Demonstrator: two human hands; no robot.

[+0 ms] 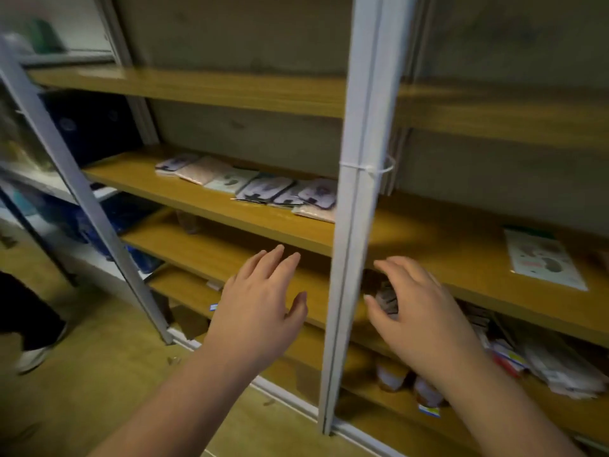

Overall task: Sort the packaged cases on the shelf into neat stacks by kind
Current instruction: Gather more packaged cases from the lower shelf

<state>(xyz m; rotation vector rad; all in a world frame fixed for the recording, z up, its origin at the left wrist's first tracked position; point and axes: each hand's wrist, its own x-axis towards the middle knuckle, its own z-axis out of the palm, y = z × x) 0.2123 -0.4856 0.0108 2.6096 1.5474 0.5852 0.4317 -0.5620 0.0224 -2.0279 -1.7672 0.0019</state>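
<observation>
Several packaged cases (250,184) lie in a loose overlapping row on the middle wooden shelf (197,202), left of a white upright post (356,199). They are purple, pink and pale green. One more pale printed case (543,262) lies alone on the same shelf at the right. My left hand (260,308) hovers in front of the shelf below, fingers spread, holding nothing. My right hand (418,311) reaches past the post toward the lower shelf, fingers apart, over some dark packets (387,300) it partly hides.
The top shelf (197,90) carries nothing visible. A heap of mixed packets (543,361) and small jars (392,377) sit on the lower right shelves. Another slanted post (85,199) stands at the left. A person's shoe (33,356) is on the floor at left.
</observation>
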